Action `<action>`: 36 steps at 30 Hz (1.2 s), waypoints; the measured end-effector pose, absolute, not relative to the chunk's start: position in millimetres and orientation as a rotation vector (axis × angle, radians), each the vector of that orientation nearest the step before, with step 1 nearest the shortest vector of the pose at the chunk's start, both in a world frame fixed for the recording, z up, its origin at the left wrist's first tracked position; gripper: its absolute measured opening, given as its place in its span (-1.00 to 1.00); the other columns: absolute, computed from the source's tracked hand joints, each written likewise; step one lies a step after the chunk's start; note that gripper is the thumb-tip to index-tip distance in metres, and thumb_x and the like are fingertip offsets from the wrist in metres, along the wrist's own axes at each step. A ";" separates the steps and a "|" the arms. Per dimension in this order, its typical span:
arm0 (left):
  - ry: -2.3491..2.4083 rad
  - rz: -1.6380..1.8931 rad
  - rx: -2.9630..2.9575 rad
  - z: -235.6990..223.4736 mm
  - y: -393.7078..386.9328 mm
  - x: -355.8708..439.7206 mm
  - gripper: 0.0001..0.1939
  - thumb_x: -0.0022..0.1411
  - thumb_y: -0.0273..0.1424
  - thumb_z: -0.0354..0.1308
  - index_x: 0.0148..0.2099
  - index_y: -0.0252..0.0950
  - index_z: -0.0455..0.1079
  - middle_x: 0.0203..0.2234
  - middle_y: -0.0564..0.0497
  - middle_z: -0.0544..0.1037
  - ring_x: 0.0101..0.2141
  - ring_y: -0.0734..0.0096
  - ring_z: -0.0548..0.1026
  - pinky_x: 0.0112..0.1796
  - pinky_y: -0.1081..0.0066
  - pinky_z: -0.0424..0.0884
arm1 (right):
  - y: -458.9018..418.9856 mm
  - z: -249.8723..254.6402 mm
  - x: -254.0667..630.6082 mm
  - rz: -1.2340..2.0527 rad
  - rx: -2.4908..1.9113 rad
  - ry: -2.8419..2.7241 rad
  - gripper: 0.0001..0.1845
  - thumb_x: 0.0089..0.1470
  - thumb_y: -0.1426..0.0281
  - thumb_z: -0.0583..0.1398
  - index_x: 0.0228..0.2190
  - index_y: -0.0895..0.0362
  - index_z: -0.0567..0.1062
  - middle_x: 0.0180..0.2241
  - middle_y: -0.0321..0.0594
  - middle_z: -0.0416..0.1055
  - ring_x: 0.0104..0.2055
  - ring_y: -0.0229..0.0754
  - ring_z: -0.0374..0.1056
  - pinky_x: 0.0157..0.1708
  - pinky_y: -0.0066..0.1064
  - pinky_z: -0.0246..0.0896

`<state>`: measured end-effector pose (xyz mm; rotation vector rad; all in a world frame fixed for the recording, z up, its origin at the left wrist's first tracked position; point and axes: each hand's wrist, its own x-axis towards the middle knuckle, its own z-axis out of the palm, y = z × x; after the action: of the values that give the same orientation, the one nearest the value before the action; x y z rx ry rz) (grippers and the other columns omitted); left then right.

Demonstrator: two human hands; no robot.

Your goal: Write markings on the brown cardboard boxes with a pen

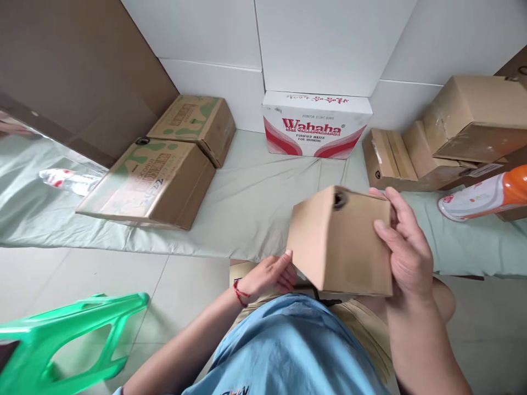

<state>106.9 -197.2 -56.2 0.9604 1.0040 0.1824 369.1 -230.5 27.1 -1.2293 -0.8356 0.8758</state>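
A small plain cardboard box (356, 247), tilted and slightly blurred, is held up in front of my lap. My right hand (405, 241) grips its right side, with the thumb on the face toward me and the fingers behind. At its lower left edge, my left hand (274, 274) has the thumb against the cardboard and the other fingers curled, partly hidden. A dark round mark shows near the box's top edge. Beyond it, a white and red Wahaha water carton (317, 129) stands on a surface covered with pale green cloth (247, 186).
Two printed cardboard cartons (181, 186) sit at the left, beside a brown panel (82, 60). Several plain boxes (473, 115) are stacked at the right, near an orange and white bottle-like container (477, 197). A green plastic stool (78, 334) is on the tiled floor, lower left.
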 end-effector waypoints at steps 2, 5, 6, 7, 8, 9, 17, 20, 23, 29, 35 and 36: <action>1.034 0.207 1.142 -43.4 -204.7 106.9 -0.30 0.30 0.27 0.21 -0.51 -0.26 0.50 -0.57 -0.05 0.58 -0.51 0.27 0.53 -0.43 0.36 0.46 | -215.8 33.2 364.7 0.938 -1.274 -1.005 -0.23 0.17 0.13 0.48 0.34 -0.10 0.46 0.42 -0.15 0.39 0.47 0.14 0.29 0.42 0.08 0.29; 1.245 0.677 1.534 -16.2 -216.2 100.9 -0.54 0.39 -0.10 0.31 -0.51 -0.22 0.42 -0.63 0.08 0.41 -0.57 0.44 0.30 -0.48 0.41 0.24 | -192.1 35.2 361.8 1.055 -1.333 -1.144 -0.13 0.15 -0.01 0.48 0.37 -0.02 0.45 0.39 -0.11 0.43 0.45 0.16 0.33 0.47 0.13 0.20; 1.288 0.907 1.682 -5.9 -219.2 98.7 -0.64 0.41 -0.22 0.30 -0.45 -0.21 0.45 -0.60 0.09 0.43 -0.55 0.43 0.29 -0.45 0.40 0.26 | -185.8 35.2 361.6 1.075 -1.335 -1.145 -0.12 0.15 -0.06 0.46 0.37 -0.01 0.45 0.38 -0.11 0.44 0.45 0.16 0.33 0.49 0.15 0.17; 1.285 1.133 1.836 4.4 -221.2 97.4 -0.77 0.41 -0.31 0.30 -0.35 -0.19 0.50 -0.53 0.07 0.49 -0.50 0.39 0.35 -0.40 0.38 0.32 | -180.9 35.2 361.6 1.086 -1.329 -1.127 -0.12 0.16 -0.11 0.44 0.36 -0.01 0.46 0.38 -0.12 0.45 0.45 0.15 0.33 0.50 0.15 0.15; 1.235 1.322 1.987 14.1 -222.2 97.5 -0.92 0.40 -0.37 0.31 -0.22 -0.18 0.55 -0.42 0.03 0.57 -0.41 0.33 0.45 -0.31 0.35 0.41 | -177.9 35.2 362.1 1.092 -1.325 -1.099 -0.15 0.17 -0.14 0.41 0.34 -0.02 0.48 0.38 -0.14 0.45 0.45 0.15 0.34 0.50 0.13 0.15; 1.143 1.461 2.147 22.8 -221.9 99.4 -0.94 0.40 -0.38 0.31 -0.09 -0.19 0.57 -0.27 -0.04 0.64 -0.27 0.24 0.55 -0.18 0.30 0.50 | -176.8 34.8 363.3 1.097 -1.324 -1.068 -0.19 0.19 -0.16 0.39 0.32 -0.04 0.50 0.38 -0.16 0.45 0.45 0.14 0.34 0.49 0.11 0.17; 0.624 1.397 2.673 16.4 -190.2 158.0 -0.77 0.53 -0.34 0.16 0.11 -0.31 0.53 0.00 -0.13 0.73 0.16 0.19 0.63 0.34 0.17 0.36 | -226.2 -40.1 437.7 0.330 -2.049 -0.969 0.10 0.13 -0.24 0.28 0.42 0.23 0.32 0.43 0.33 0.26 0.44 0.36 0.27 0.39 0.28 0.18; 0.632 1.637 2.574 -1.3 -186.2 171.7 -0.86 0.41 -0.44 0.22 -0.01 -0.29 0.52 -0.09 -0.11 0.76 0.05 0.23 0.69 0.20 0.22 0.46 | -261.5 -88.6 471.4 0.073 -2.390 -1.006 0.19 0.10 -0.25 0.19 0.36 0.49 0.30 0.38 0.60 0.21 0.48 0.58 0.11 0.42 0.42 -0.03; 0.670 1.673 2.541 -6.9 -187.9 175.1 -0.85 0.37 -0.47 0.23 -0.03 -0.27 0.52 -0.12 -0.09 0.77 0.03 0.24 0.70 0.14 0.22 0.48 | -285.4 -110.1 479.0 0.060 -2.502 -1.078 0.03 0.16 -0.18 0.11 0.26 0.48 0.39 0.32 0.61 0.28 0.42 0.55 0.19 0.40 0.38 0.02; 0.656 1.622 2.561 -2.4 -188.4 172.1 -0.84 0.39 -0.49 0.24 0.00 -0.26 0.51 -0.09 -0.08 0.78 0.04 0.25 0.70 0.14 0.23 0.49 | -252.3 -76.0 450.0 0.192 -2.666 -1.240 -0.32 0.34 0.11 -0.03 0.16 0.36 0.51 0.10 0.34 0.50 0.16 0.24 0.45 0.19 0.01 0.30; 0.679 1.608 2.556 -4.1 -191.2 171.3 -0.82 0.39 -0.49 0.22 0.02 -0.27 0.50 -0.08 -0.10 0.77 0.05 0.22 0.69 0.16 0.20 0.47 | -181.8 -57.0 445.8 0.515 -2.801 -1.385 -0.58 0.35 0.09 0.24 -0.18 0.21 0.66 -0.20 0.15 0.62 -0.06 0.17 0.60 -0.06 -0.12 0.41; 0.679 1.606 2.561 -4.1 -191.6 171.1 -0.82 0.40 -0.48 0.22 0.03 -0.27 0.50 -0.08 -0.10 0.77 0.05 0.22 0.69 0.16 0.20 0.47 | -173.4 -55.5 445.9 0.532 -2.794 -1.415 -0.61 0.35 0.10 0.27 -0.16 0.20 0.65 -0.16 0.11 0.62 -0.05 0.13 0.59 -0.04 -0.13 0.44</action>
<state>171.1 -191.6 -4.1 2.5611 0.6794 1.6059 445.9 -173.4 -55.5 -2.7941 -1.4149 0.5321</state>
